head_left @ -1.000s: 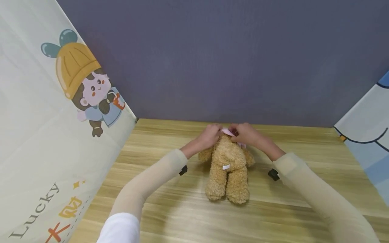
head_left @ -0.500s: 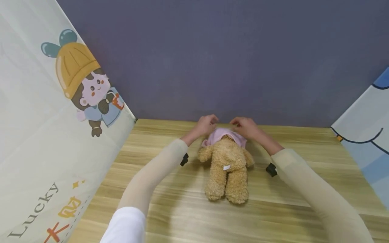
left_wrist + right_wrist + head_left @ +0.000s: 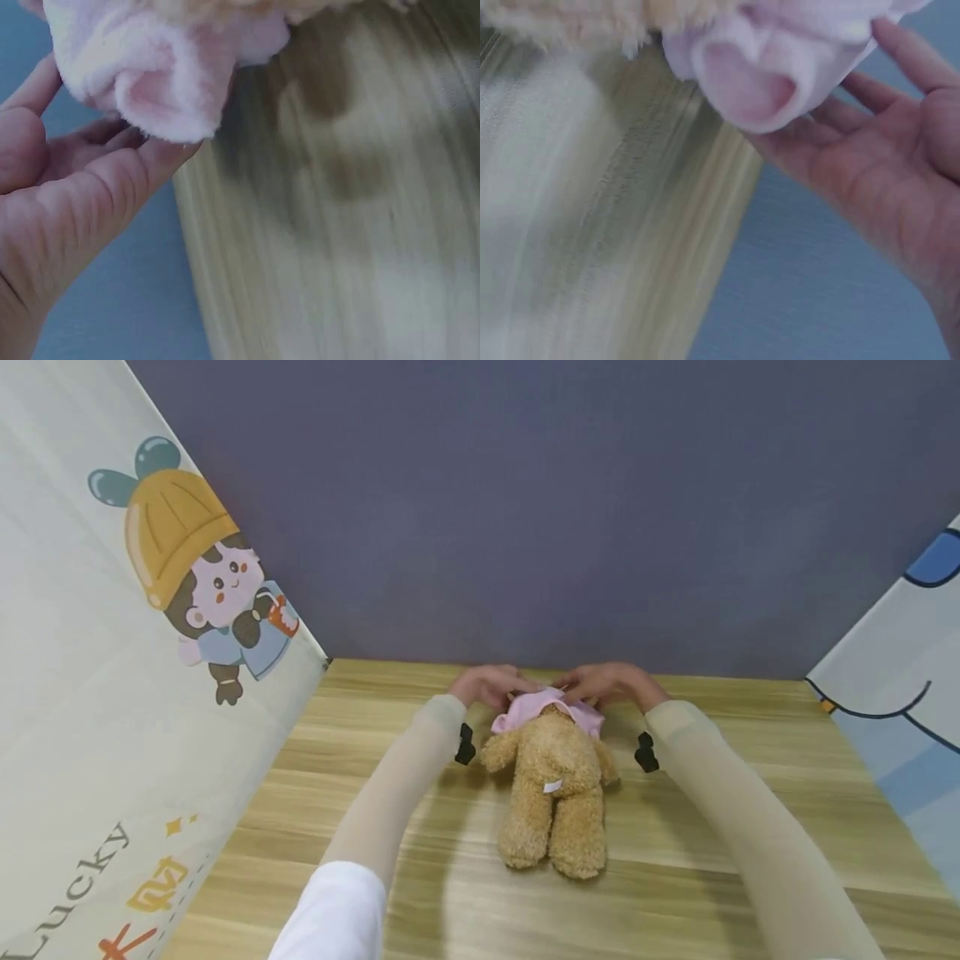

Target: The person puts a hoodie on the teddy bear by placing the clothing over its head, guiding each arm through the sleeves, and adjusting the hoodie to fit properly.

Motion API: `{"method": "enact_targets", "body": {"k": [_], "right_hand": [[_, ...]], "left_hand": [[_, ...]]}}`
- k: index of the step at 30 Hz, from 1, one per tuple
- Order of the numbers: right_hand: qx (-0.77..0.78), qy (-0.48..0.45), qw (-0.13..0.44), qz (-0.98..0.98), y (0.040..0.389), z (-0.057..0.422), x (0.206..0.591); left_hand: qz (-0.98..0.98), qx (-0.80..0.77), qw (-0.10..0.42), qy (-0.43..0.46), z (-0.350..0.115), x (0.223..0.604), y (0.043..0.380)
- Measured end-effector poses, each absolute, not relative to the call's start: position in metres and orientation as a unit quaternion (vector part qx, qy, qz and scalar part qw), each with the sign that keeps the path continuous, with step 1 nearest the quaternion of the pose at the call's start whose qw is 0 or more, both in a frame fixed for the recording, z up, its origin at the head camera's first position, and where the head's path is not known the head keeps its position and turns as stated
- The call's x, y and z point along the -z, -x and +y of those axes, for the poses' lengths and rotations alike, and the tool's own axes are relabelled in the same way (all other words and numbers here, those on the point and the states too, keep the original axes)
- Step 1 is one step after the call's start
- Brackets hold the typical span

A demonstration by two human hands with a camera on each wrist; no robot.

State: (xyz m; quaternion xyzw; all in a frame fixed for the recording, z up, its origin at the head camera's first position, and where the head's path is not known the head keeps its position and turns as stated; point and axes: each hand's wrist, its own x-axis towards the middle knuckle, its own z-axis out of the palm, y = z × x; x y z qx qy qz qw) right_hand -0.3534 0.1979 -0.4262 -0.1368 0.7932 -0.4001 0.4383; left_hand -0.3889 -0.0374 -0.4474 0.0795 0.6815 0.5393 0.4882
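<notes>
A curly tan teddy bear [image 3: 557, 752] lies on the table with its feet toward me and a small white tag [image 3: 552, 787] showing on its lower body. Soft pink cloth [image 3: 517, 714] covers its head, which is hidden. At the cloth's left side my left hand [image 3: 491, 685] holds it, thumb and fingers on different sides in the left wrist view. My right hand [image 3: 609, 681] holds the right side in the same way. A rounded, hollow pink fold [image 3: 169, 97] hangs by the left hand, and a similar pink fold [image 3: 754, 82] hangs by the right.
The wood-grain table [image 3: 360, 710] meets a dark grey upright panel [image 3: 525, 510] just beyond the hands. A pale printed sheet [image 3: 75, 693] borders the left, and another printed sheet [image 3: 885, 693] the right. Small black devices [image 3: 647, 752] sit at both wrists.
A pink edge was pinched up by both hands at first. The cloth then lay over the bear's head, with the hands lifted beside it. Both hands have now come back down onto the cloth.
</notes>
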Motion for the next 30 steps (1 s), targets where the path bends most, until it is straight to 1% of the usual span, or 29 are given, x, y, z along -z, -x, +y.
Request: {"method": "enact_targets", "body": {"k": [2, 5, 9, 12, 15, 19, 21, 23, 25, 28, 30], "right_hand": [[0.41, 0.141, 0.461, 0.774, 0.355, 0.201, 0.432], [0.421, 0.155, 0.468, 0.762, 0.354, 0.205, 0.44], [0.447, 0.156, 0.439, 0.763, 0.351, 0.204, 0.447], [0.457, 0.176, 0.396, 0.776, 0.348, 0.199, 0.445], [0.454, 0.192, 0.349, 0.797, 0.344, 0.193, 0.44], [0.433, 0.194, 0.29, 0.831, 0.333, 0.187, 0.435], [0.412, 0.207, 0.244, 0.853, 0.328, 0.183, 0.435], [0.383, 0.228, 0.184, 0.876, 0.324, 0.179, 0.436], [0.355, 0.248, 0.118, 0.894, 0.319, 0.175, 0.441], [0.313, 0.25, 0.019, 0.916, 0.311, 0.169, 0.451], [0.295, 0.242, -0.028, 0.924, 0.302, 0.164, 0.456]], "left_hand": [[0.687, -0.541, 0.478, -0.088, -0.037, 0.45, 0.387], [0.703, -0.536, 0.456, -0.104, -0.035, 0.452, 0.382], [0.734, -0.523, 0.419, -0.114, -0.032, 0.452, 0.377], [0.763, -0.508, 0.379, -0.127, -0.029, 0.448, 0.373], [0.805, -0.47, 0.32, -0.169, -0.025, 0.443, 0.369], [0.879, -0.354, 0.202, -0.249, -0.015, 0.437, 0.36], [0.905, -0.296, 0.146, -0.269, -0.011, 0.437, 0.354], [0.921, -0.252, 0.104, -0.28, -0.008, 0.438, 0.349], [0.926, -0.232, 0.076, -0.287, -0.007, 0.442, 0.342], [0.933, -0.204, 0.04, -0.294, -0.006, 0.448, 0.33], [0.939, -0.183, 0.015, -0.291, -0.005, 0.451, 0.323]]}}
